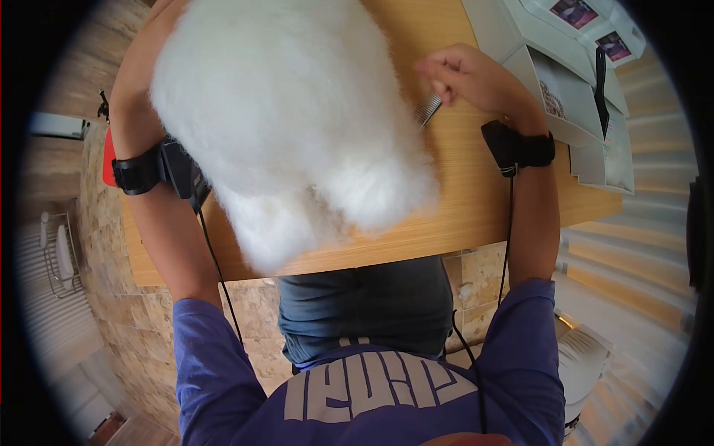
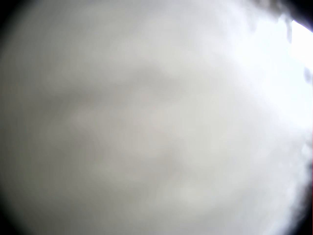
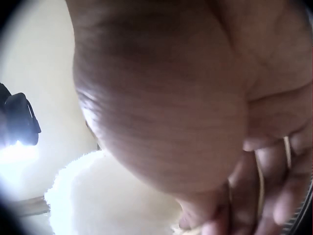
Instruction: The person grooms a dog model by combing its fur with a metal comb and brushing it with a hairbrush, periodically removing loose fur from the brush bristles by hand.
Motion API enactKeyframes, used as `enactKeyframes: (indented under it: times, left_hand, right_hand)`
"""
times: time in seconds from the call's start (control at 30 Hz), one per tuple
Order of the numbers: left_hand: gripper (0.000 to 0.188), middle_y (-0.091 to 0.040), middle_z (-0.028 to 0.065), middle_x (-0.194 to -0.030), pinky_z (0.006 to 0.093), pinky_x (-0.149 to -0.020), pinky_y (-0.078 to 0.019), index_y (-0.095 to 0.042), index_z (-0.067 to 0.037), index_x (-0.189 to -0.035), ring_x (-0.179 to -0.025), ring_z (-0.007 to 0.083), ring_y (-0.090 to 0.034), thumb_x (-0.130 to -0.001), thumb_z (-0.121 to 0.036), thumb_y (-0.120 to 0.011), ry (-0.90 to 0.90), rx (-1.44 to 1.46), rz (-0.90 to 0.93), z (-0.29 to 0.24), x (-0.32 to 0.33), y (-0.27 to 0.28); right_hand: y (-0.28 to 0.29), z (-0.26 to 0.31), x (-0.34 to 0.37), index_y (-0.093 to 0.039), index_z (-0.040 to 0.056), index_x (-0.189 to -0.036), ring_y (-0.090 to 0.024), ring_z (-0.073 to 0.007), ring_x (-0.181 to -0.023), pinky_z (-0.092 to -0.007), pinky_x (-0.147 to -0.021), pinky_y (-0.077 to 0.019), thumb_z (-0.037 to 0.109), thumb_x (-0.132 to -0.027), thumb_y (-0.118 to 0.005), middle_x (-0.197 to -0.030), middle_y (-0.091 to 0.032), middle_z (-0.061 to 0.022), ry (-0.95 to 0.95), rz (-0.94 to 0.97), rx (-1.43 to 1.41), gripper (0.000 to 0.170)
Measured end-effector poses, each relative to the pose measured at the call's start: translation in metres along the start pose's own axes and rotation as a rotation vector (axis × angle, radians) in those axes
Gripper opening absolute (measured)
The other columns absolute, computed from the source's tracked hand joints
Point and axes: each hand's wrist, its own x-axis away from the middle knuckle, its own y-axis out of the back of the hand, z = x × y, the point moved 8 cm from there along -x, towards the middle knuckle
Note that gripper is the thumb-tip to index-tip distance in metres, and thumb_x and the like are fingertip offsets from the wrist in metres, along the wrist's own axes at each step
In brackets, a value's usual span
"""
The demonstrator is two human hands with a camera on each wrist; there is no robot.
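Fluff: white, on table. Right hand: curled round comb, beside fluff. Left hand: fingers hidden, cannot tell. Step, seemingly: combing; next stroke calls for comb meeting fluff.

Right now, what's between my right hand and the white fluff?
In the head view, a comb and some tabletop show between the right hand and the white fluff.

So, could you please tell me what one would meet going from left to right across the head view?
Red object, black left-wrist strap, white fluffy mass, right hand, slim black object.
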Motion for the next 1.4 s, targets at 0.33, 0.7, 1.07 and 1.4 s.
enactKeyframes:
  times: [0.33, 0.7, 1.07, 1.4]
  left_hand:
    - [0.045, -0.067, 0.0068, -0.115, 0.0257, -0.093, -0.0486, -0.057, 0.003, -0.132, -0.101, 0.0131, -0.062, -0.104, -0.033, -0.055, 0.086, 0.056, -0.042, 0.000, 0.002, -0.002]
    - [0.032, -0.068, 0.0080, -0.112, 0.0268, -0.086, -0.0515, -0.063, 0.000, -0.113, -0.096, 0.0151, -0.064, -0.103, -0.030, -0.055, 0.044, 0.200, 0.209, 0.000, -0.008, -0.009]
    - [0.032, -0.066, 0.0080, -0.111, 0.0270, -0.087, -0.0494, -0.062, 0.001, -0.112, -0.097, 0.0165, -0.063, -0.102, -0.029, -0.054, -0.047, -0.055, 0.191, -0.007, -0.002, -0.001]
    - [0.032, -0.064, 0.0080, -0.110, 0.0273, -0.089, -0.0474, -0.062, 0.001, -0.111, -0.097, 0.0177, -0.062, -0.101, -0.028, -0.054, -0.129, -0.296, 0.182, -0.014, -0.001, -0.002]
  right_hand:
    - [-0.031, 0.002, 0.022, -0.070, -0.0042, -0.093, -0.070, -0.0142, -0.079, -0.0232, -0.066, -0.0540, 0.011, -0.089, -0.069, -0.087, -0.073, -0.0105, -0.094, 0.435, -0.107, 0.015]
    - [-0.055, 0.010, 0.022, -0.070, -0.0026, -0.092, -0.068, -0.0105, -0.071, -0.0247, -0.061, -0.0499, 0.018, -0.082, -0.078, -0.081, -0.073, -0.0063, -0.102, 0.554, 0.129, 0.024]
    - [-0.016, 0.019, 0.023, -0.056, 0.0051, -0.082, -0.041, -0.0043, -0.062, -0.0208, -0.056, -0.0339, 0.018, -0.099, -0.055, -0.074, -0.051, 0.0051, 0.047, 0.277, -0.031, 0.021]
    - [0.018, 0.062, 0.023, -0.051, 0.0074, -0.079, -0.040, -0.0071, -0.061, -0.0213, -0.057, -0.0330, 0.025, -0.106, -0.045, -0.069, -0.045, 0.0026, 0.357, -0.031, -0.780, 0.033]
